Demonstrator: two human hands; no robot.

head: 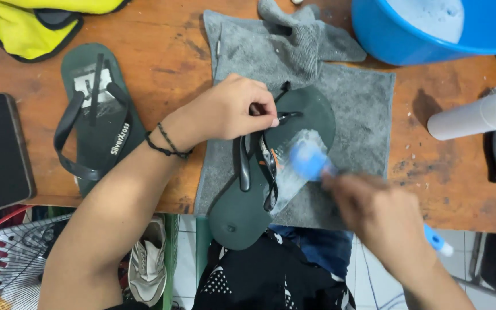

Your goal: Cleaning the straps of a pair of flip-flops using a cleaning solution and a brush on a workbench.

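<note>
Pinching the flip-flop (294,155) strap – left fingers (262,115) above – right hand (380,212) gripping brush (311,162)

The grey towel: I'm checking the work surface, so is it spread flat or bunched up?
Mostly spread: the grey towel lies flat on the wooden table under the dark flip-flop, but its top edge is bunched.

Bright, even light; right hand (383,215) motion-blurred.
</note>
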